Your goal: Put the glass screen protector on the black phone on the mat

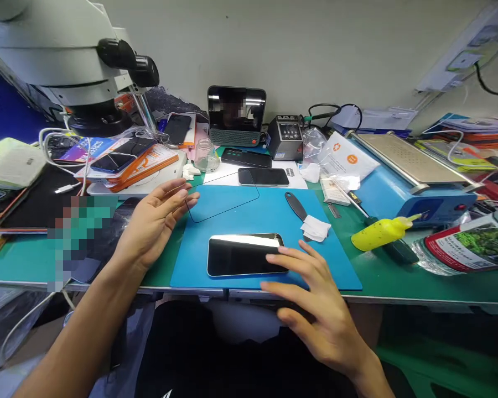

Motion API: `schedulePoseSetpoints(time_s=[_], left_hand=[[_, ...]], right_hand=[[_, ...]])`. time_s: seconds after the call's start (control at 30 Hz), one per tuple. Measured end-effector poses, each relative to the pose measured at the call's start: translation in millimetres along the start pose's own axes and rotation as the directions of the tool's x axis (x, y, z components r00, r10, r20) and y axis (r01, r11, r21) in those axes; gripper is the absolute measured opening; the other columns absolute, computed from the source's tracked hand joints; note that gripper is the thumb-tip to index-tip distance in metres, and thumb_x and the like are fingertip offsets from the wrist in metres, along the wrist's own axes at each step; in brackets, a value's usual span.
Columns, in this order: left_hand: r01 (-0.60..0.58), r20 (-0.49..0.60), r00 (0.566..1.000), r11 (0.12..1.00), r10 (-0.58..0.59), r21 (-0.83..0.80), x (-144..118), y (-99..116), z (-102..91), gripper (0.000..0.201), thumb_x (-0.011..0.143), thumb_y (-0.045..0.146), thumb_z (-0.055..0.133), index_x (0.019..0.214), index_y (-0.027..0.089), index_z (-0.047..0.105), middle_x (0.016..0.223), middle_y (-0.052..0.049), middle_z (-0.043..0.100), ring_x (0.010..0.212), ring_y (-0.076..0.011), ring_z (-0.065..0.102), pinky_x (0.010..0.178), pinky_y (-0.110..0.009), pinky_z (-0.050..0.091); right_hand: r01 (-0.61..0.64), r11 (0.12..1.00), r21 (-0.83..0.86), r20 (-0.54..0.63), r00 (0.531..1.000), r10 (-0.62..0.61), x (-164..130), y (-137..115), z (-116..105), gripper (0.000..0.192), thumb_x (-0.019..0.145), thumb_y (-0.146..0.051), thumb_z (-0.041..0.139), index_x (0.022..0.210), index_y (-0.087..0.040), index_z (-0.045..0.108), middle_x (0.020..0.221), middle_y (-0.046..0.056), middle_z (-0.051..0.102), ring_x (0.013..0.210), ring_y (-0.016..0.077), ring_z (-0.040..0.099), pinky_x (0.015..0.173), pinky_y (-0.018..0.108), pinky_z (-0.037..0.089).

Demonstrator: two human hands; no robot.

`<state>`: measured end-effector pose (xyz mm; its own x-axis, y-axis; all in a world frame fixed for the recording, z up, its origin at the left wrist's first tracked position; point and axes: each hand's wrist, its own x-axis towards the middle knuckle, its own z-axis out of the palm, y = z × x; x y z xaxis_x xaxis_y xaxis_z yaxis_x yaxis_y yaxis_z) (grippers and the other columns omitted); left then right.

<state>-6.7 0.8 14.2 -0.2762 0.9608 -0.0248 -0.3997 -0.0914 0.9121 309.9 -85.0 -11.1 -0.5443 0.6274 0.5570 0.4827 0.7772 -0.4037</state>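
Observation:
A black smartphone (243, 255) lies screen up on a blue mat (336, 260) near the bench's front edge. My right hand (315, 301) hovers over the phone's right end, fingers spread, with fingertips at its edge. My left hand (155, 221) is raised left of the mat and pinches the corner of a thin clear screen protector (224, 200) with a dark rim, held tilted above the mat's back left part.
A black-handled tool (295, 205), a folded white wipe (315, 228) and a yellow squeeze bottle (377, 232) lie right of the phone. Behind are more phones (263, 177), a glass jar (205, 155), a small screen (236, 113), a microscope (66, 61) and a blue heating machine (415, 177).

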Motion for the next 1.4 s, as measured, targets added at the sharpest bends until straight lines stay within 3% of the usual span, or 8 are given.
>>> schedulePoseSetpoints(time_s=[0.23, 0.37, 0.6, 0.77, 0.93, 1.13, 1.27, 1.4], left_hand=[[0.02, -0.004, 1.0, 0.999, -0.02, -0.039, -2.4, 0.9, 1.8, 0.017, 0.087, 0.008, 0.083, 0.101, 0.019, 0.082, 0.11, -0.002, 0.078, 0.092, -0.014, 0.082, 0.088, -0.019, 0.068], [0.038, -0.029, 0.999, 0.996, -0.041, -0.081, -2.4, 2.7, 5.0, 0.016, 0.09, 0.004, 0.077, 0.098, 0.017, 0.081, 0.108, -0.003, 0.078, 0.093, -0.0158, 0.083, 0.088, -0.02, 0.069], [0.059, -0.031, 0.998, 0.99, -0.063, -0.126, -2.2, 6.3, 7.3, 0.02, 0.095, -0.001, 0.068, 0.096, 0.016, 0.077, 0.105, -0.003, 0.078, 0.091, -0.014, 0.083, 0.084, -0.018, 0.069], [0.087, -0.03, 0.995, 0.985, -0.093, -0.148, -3.1, 6.7, 5.7, 0.019, 0.092, -0.002, 0.072, 0.096, 0.016, 0.076, 0.106, -0.004, 0.078, 0.092, -0.0148, 0.083, 0.084, -0.02, 0.069], [0.101, -0.027, 0.994, 0.98, -0.107, -0.17, -4.1, 6.6, 5.3, 0.02, 0.095, -0.003, 0.067, 0.096, 0.015, 0.076, 0.106, -0.003, 0.078, 0.092, -0.0146, 0.083, 0.084, -0.02, 0.07], [0.115, -0.025, 0.992, 0.976, -0.122, -0.183, -4.3, 6.2, 5.2, 0.023, 0.097, -0.004, 0.063, 0.096, 0.016, 0.075, 0.104, -0.003, 0.079, 0.091, -0.0141, 0.083, 0.084, -0.02, 0.07], [0.121, -0.02, 0.992, 0.975, -0.127, -0.187, -4.5, 6.5, 5.5, 0.024, 0.098, -0.004, 0.062, 0.096, 0.016, 0.075, 0.102, -0.003, 0.08, 0.09, -0.0139, 0.083, 0.084, -0.02, 0.069], [0.124, -0.025, 0.991, 0.975, -0.13, -0.185, -5.0, 6.2, 4.6, 0.025, 0.098, -0.004, 0.061, 0.097, 0.016, 0.075, 0.102, -0.003, 0.08, 0.091, -0.0137, 0.083, 0.085, -0.019, 0.069]], right_hand=[[-0.28, 0.922, 0.268, -0.324, 0.875, 0.36, -7.7, 0.2, 4.2, 0.021, 0.097, -0.015, 0.074, 0.112, -0.029, 0.071, 0.105, 0.0, 0.071, 0.108, 0.0211, 0.069, 0.108, 0.041, 0.055], [-0.327, 0.911, 0.252, -0.317, 0.862, 0.396, 4.9, -4.9, 3.5, 0.023, 0.11, -0.019, 0.054, 0.101, -0.029, 0.073, 0.093, -0.001, 0.072, 0.096, 0.0182, 0.07, 0.097, 0.035, 0.057], [-0.059, 0.991, -0.12, -0.098, 0.994, 0.047, 16.3, -1.7, 3.2, 0.029, 0.103, -0.023, 0.068, 0.129, -0.031, 0.076, 0.133, 0.007, 0.071, 0.127, 0.0281, 0.063, 0.111, 0.05, 0.05], [-0.102, 0.994, -0.024, -0.129, 0.987, 0.098, 2.9, -4.0, 0.7, 0.02, 0.104, -0.02, 0.061, 0.1, -0.029, 0.078, 0.116, 0.006, 0.073, 0.117, 0.0275, 0.067, 0.109, 0.052, 0.053], [-0.157, 0.987, -0.031, -0.201, 0.968, 0.147, 2.4, -5.4, 5.8, 0.022, 0.098, -0.016, 0.072, 0.117, -0.028, 0.072, 0.113, 0.006, 0.073, 0.113, 0.0263, 0.069, 0.1, 0.046, 0.059], [-0.171, 0.985, -0.027, -0.332, 0.931, 0.152, 3.8, -1.8, 9.7, 0.018, 0.102, -0.012, 0.066, 0.111, -0.027, 0.071, 0.098, 0.003, 0.074, 0.1, 0.0231, 0.071, 0.098, 0.045, 0.06], [-0.059, 0.984, -0.17, -0.22, 0.975, 0.02, 5.3, -2.2, 11.4, 0.035, 0.099, -0.016, 0.073, 0.13, -0.031, 0.074, 0.119, 0.007, 0.077, 0.114, 0.026, 0.071, 0.103, 0.049, 0.059], [0.08, 0.961, -0.266, -0.203, 0.969, -0.137, -2.6, -0.8, 12.4, 0.029, 0.096, -0.017, 0.078, 0.122, -0.03, 0.078, 0.113, 0.006, 0.079, 0.107, 0.0239, 0.072, 0.103, 0.05, 0.06]])
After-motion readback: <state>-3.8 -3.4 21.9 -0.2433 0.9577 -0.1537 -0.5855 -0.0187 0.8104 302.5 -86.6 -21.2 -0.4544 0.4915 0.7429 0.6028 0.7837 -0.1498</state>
